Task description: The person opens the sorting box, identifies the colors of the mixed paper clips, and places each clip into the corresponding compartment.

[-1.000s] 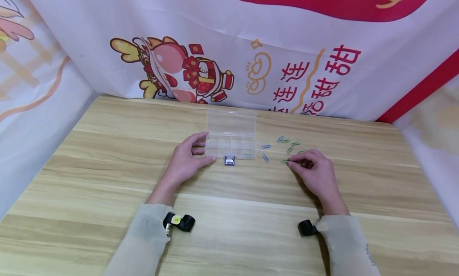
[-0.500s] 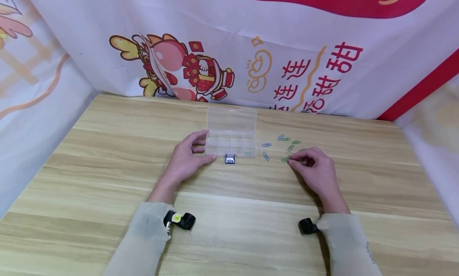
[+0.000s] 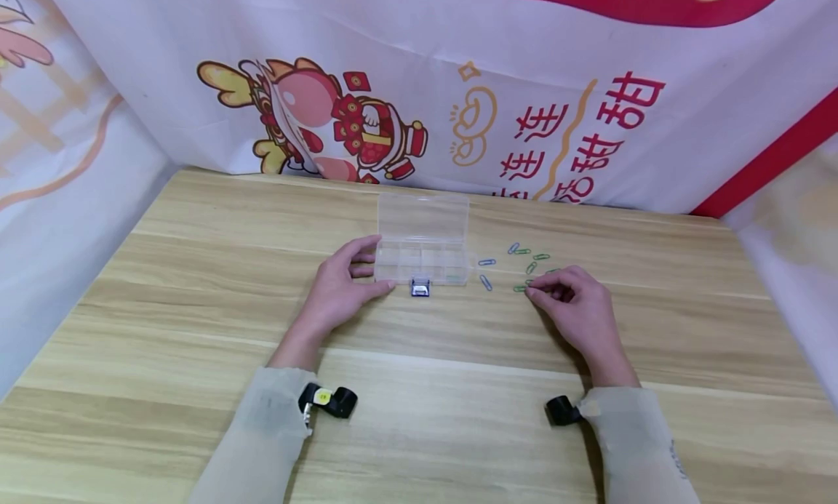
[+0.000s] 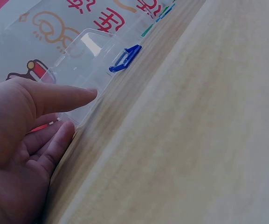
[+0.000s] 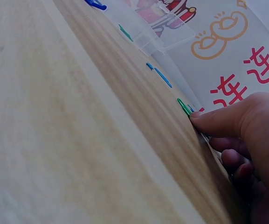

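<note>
A clear compartment box stands on the table with its lid raised at the back and a blue latch at the front. My left hand holds the box by its left end, thumb along the front corner and fingers at the side. A green paper clip shows inside the box at the right. To the right of the box, my right hand pinches a green paper clip at one end between thumb and index finger, low at the tabletop. The remaining fingers are curled beneath the palm.
Between box and right hand lie two blue paper clips. Farther back are a third blue clip and several green clips. A printed white cloth hangs along the table's far edge.
Both hands stay nearly where they were, the left at the box and the right at the green paper clip. The head view has tilted slightly, so everything sits a little higher in it.
</note>
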Demonstrator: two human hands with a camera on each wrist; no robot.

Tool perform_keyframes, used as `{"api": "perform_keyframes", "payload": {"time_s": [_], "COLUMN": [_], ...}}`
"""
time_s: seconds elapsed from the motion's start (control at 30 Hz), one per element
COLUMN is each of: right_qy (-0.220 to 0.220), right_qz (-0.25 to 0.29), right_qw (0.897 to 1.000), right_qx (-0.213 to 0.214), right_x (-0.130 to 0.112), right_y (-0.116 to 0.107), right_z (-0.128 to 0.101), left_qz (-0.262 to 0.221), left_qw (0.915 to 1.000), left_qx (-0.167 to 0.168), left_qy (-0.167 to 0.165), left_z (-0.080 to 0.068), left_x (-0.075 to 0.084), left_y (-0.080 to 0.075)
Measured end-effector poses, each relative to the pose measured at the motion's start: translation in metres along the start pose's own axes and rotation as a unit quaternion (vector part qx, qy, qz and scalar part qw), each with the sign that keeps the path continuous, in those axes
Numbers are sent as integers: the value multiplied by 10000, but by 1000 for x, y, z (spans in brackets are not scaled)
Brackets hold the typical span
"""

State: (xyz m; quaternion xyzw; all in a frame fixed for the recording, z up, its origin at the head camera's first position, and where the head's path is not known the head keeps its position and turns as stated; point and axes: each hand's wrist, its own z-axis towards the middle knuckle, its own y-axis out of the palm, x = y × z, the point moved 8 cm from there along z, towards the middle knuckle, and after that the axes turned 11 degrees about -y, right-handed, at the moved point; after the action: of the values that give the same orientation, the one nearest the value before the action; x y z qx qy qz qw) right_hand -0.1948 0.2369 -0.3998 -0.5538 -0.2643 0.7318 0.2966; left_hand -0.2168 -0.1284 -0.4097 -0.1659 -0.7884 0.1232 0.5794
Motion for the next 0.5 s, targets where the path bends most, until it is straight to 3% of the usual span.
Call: {"api": "perform_keyframes", "payload": {"time_s": [0.5], "right_qy": [-13], "right_qz": [5], "right_qw": [10000], "right_qx": [-53], "right_x": [0], "right_y": [1], "right_z": [1], "left_qz": [21], "left_qw": [10000], "left_qx": [8], "left_qy": [-8], "left_z": [0], "left_x": [0], "left_y": [0]}}
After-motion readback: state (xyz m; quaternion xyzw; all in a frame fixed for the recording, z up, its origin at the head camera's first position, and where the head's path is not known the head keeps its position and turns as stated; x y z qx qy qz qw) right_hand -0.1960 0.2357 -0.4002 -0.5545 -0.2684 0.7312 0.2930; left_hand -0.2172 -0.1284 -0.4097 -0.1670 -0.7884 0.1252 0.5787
